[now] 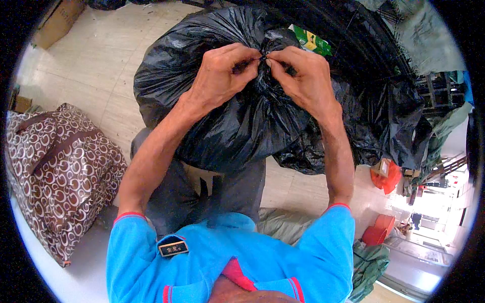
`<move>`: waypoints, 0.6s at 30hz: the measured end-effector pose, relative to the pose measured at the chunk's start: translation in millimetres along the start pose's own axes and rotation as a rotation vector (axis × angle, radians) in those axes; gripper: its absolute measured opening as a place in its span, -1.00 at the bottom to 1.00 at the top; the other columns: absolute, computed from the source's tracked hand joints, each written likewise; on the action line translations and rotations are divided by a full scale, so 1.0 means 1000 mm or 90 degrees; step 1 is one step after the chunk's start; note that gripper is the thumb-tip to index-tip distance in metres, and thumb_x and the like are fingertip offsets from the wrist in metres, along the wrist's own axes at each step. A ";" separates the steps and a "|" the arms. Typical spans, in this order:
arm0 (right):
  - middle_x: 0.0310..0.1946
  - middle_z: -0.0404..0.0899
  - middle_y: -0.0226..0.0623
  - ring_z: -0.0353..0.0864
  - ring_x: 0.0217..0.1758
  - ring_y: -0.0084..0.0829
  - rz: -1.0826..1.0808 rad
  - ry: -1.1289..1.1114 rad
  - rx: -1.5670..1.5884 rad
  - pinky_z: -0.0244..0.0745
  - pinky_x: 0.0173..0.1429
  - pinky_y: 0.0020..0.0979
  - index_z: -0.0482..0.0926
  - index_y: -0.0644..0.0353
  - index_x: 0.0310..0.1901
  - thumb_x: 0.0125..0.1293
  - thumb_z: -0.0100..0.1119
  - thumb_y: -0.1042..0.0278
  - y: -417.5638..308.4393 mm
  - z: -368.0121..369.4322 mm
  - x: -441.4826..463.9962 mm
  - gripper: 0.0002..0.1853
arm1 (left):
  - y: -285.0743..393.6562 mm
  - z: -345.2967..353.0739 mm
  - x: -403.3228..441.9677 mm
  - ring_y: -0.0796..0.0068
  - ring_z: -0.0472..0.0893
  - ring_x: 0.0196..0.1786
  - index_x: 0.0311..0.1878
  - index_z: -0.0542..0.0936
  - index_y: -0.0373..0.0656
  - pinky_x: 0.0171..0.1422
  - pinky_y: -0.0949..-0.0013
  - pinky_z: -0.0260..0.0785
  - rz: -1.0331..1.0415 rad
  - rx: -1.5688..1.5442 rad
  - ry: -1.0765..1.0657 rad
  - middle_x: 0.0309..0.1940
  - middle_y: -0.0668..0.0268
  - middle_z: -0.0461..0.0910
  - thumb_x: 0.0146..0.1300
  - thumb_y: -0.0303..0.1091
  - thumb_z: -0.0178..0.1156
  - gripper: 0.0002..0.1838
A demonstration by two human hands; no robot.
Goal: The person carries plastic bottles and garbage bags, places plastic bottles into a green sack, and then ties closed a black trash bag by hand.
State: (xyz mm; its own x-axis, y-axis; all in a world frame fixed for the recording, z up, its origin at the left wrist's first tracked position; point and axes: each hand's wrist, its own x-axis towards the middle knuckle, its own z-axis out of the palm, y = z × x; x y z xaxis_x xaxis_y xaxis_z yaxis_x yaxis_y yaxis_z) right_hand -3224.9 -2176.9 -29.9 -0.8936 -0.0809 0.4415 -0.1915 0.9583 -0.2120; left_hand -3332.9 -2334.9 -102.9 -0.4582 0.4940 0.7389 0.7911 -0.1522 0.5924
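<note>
A large, full black garbage bag [212, 136] stands before my legs, its plastic gathered into pleats toward the neck. Over that neck, the fingertips of my left hand [222, 70] are closed in a pinch. My right hand [305, 78] pinches from the other side, its fingertips almost meeting those of the left. A small dark bit shows between them; whether it is a twist of the bag or a separate tie is too small to tell. Behind my right hand lies a green and yellow printed package [310, 39], partly hidden by black plastic.
On the left sits a bulky brown bag with a white ring pattern [65, 166]. More black plastic [384, 111] spreads to the right. Red containers [379, 230] stand on the tiled floor [113, 65] at lower right. A cardboard box [58, 22] is at upper left.
</note>
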 end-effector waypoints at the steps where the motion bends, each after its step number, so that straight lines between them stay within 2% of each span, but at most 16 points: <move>1: -0.32 0.67 -0.17 0.67 -0.26 -0.10 0.006 0.000 0.009 0.56 -0.18 -0.20 0.70 0.17 -0.22 0.20 0.25 0.29 0.001 0.002 0.001 -0.81 | 0.000 0.000 0.000 0.27 0.68 -0.34 -0.21 0.64 -0.32 -0.27 0.36 0.53 0.001 0.001 -0.004 -0.34 0.13 0.65 0.10 -0.53 0.29 -0.83; 3: -0.32 0.67 -0.15 0.67 -0.25 -0.09 0.012 0.000 0.019 0.56 -0.17 -0.20 0.70 0.18 -0.22 0.20 0.26 0.29 0.002 0.005 0.000 -0.81 | -0.001 0.000 0.000 0.26 0.68 -0.33 -0.22 0.63 -0.32 -0.27 0.35 0.53 0.001 0.003 -0.009 -0.34 0.13 0.65 0.10 -0.53 0.29 -0.84; 5: -0.33 0.67 -0.13 0.68 -0.26 -0.09 0.088 0.011 0.122 0.56 -0.16 -0.20 0.69 0.18 -0.24 0.19 0.26 0.30 0.003 0.006 0.000 -0.82 | -0.004 0.002 -0.001 0.33 0.66 -0.37 -0.20 0.66 -0.25 -0.25 0.37 0.51 0.015 -0.007 0.018 -0.39 0.20 0.63 0.10 -0.49 0.33 -0.82; 8: -0.32 0.67 -0.15 0.68 -0.27 -0.10 0.118 0.048 0.135 0.57 -0.17 -0.21 0.68 0.18 -0.26 0.19 0.28 0.29 0.001 0.010 -0.001 -0.83 | -0.003 0.000 -0.002 0.31 0.67 -0.34 -0.21 0.66 -0.25 -0.22 0.37 0.52 -0.015 0.016 0.001 -0.37 0.20 0.64 0.09 -0.49 0.34 -0.82; 14: -0.33 0.65 -0.20 0.67 -0.28 -0.10 0.046 0.083 -0.019 0.56 -0.20 -0.20 0.67 0.16 -0.27 0.21 0.26 0.31 -0.009 0.005 -0.001 -0.86 | -0.005 -0.002 0.000 0.25 0.68 -0.28 -0.21 0.66 -0.25 -0.17 0.32 0.53 0.013 0.012 0.004 -0.34 0.18 0.66 0.08 -0.48 0.34 -0.81; 18: -0.34 0.64 -0.17 0.66 -0.28 -0.09 0.013 0.051 -0.026 0.55 -0.19 -0.17 0.66 0.16 -0.27 0.21 0.25 0.32 -0.007 0.002 -0.001 -0.87 | -0.004 -0.001 -0.001 0.23 0.69 -0.26 -0.20 0.66 -0.25 -0.15 0.31 0.54 0.018 0.015 -0.006 -0.33 0.17 0.66 0.07 -0.48 0.34 -0.81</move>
State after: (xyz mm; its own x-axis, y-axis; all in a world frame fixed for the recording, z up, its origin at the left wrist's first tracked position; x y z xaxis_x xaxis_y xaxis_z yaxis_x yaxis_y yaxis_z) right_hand -3223.7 -2184.0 -30.2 -0.8614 -0.0403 0.5063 -0.1552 0.9700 -0.1869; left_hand -3336.4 -2335.5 -105.4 -0.4326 0.4973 0.7521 0.8131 -0.1453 0.5637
